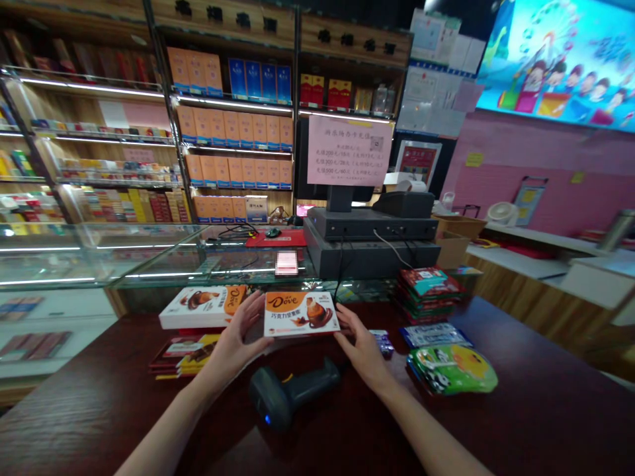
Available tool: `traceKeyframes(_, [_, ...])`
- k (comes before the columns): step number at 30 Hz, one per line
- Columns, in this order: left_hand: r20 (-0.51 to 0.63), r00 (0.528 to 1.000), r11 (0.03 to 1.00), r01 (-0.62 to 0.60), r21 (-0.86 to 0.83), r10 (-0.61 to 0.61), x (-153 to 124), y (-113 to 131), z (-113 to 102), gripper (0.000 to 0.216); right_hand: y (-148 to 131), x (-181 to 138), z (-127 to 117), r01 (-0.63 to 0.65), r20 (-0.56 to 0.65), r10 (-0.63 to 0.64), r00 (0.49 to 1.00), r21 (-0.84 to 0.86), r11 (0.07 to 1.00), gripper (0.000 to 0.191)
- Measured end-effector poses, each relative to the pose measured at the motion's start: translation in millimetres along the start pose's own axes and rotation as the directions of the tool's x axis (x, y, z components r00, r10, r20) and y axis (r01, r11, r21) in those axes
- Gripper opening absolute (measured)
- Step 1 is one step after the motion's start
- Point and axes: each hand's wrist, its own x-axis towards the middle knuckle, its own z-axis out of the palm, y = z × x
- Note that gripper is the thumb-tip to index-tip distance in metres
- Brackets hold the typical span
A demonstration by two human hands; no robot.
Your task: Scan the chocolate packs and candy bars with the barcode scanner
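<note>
Holding the box (301, 314) between them, the left hand (243, 330) and the right hand (362, 344) grip its two short ends. The handling looks partway through, judging by the layout: goods sit sorted in piles at both sides of the table (536, 396), while this box belongs to neither pile. At the left, a second box (191, 307) rests on top of some bars (183, 357). At the right are red packs (429, 297) in a stack, with blue packs (436, 336) and a green pack (451, 370) nearer the person; a purple pack (381, 342) lies just beside the right hand. The scanner (292, 393) lies on the table between the forearms, blue light lit, in neither hand. Which goods are finished with and which are left cannot be told.

The box is in front of the person, beyond the scanner, printed face toward the camera. Left fingers meet its upper left end, the thumb its lower corner; right fingers and thumb close on the opposite end. Whether its underside touches the table is unclear.
</note>
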Motion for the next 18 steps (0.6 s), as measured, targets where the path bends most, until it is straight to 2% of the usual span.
traceKeyframes(7, [-0.071, 0.997, 0.995, 0.026, -0.099, -0.033, -0.8, -10.0, -2.3, 0.078, 9.8, -0.7, 0.5, 0.040, -0.064, -0.035, 0.997, 0.070, 0.997, 0.056])
traceKeyframes(10, [-0.092, 0.995, 0.992, 0.017, -0.123, -0.028, -0.9, -14.6, -1.0, 0.072, 7.8, -1.0, -0.8, 0.041, -0.109, -0.032, 0.994, 0.087, 0.995, 0.049])
traceKeyframes(13, [-0.120, 0.993, 0.995, 0.010, -0.099, -0.021, -1.5, -14.0, -1.7, 0.068, 2.8, -1.9, -2.3, 0.047, -0.134, -0.041, 0.990, 0.041, 0.998, 0.042])
traceKeyframes(18, [-0.182, 0.983, 0.999, 0.035, 0.035, -0.028, -3.1, -8.3, -3.6, 0.061, -3.1, -4.3, -5.1, 0.090, -0.137, -0.107, 0.985, -0.121, 0.989, 0.037])
